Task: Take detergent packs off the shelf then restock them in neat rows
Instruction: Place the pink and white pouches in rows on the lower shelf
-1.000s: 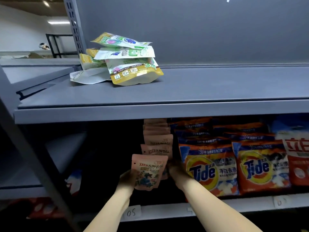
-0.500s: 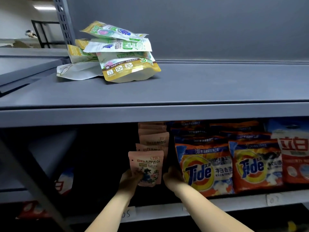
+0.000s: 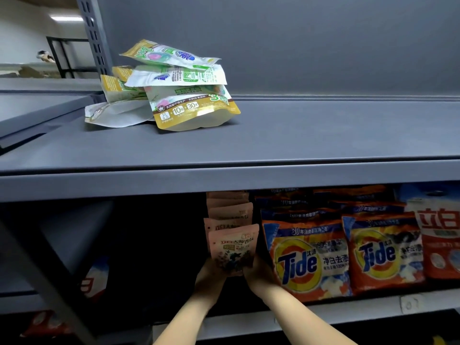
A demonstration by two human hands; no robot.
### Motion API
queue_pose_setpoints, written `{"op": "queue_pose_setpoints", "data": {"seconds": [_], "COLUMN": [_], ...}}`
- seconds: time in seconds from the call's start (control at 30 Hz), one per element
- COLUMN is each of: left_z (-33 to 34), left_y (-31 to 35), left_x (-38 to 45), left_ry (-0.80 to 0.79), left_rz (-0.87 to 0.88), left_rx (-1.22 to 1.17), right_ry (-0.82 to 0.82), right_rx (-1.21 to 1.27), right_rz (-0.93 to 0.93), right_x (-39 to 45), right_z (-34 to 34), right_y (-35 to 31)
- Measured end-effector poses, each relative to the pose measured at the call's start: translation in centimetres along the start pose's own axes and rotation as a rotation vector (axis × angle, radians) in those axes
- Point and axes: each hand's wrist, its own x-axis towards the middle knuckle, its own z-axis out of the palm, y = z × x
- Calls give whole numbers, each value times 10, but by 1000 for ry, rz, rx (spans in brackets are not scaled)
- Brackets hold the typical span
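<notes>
Since a moment ago, the pink pack [image 3: 233, 247] has gone from out in front and left of its row to sitting right against the front of that row, and both my hands have moved in with it. My left hand [image 3: 209, 277] holds the pack at its lower left corner, and my right hand [image 3: 258, 275] holds its lower right side, fingers curled against the pouch; the fingertips are lost in the shadow, so I cannot tell just how they lie. The pack stands upright, tipped a little to the right, its printed face toward me.

Behind it the row of pink packs [image 3: 229, 215] runs back under the upper shelf [image 3: 249, 185], each one showing only its top edge. This all sits on the lower shelf [image 3: 348, 312], whose left part is dark. Just to the right of my right hand stands an orange Tide bag [image 3: 307, 260], and beside that a second Tide bag [image 3: 384, 255], with more bags lined up behind each. At the far right is a red and white bag [image 3: 440, 240].

On the upper shelf, toward its left end, lies a loose heap of green, white and gold pouches [image 3: 174, 88], laid flat and crooked one over another, well apart from what I hold.
</notes>
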Motion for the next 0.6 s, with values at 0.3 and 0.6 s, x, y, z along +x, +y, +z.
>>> {"op": "queue_pose_setpoints", "data": {"seconds": [0.3, 0.6], "left_z": [-22, -22], "left_y": [-16, 7], "left_x": [16, -8], "left_ry": [79, 152], "left_rz": [-29, -201], "left_rx": [186, 652], "right_ry": [-25, -101], "right_rx": [-49, -254], "right_rz": [3, 37], "right_x": [-2, -6], "right_z": [-1, -6], "right_y": [6, 22]}}
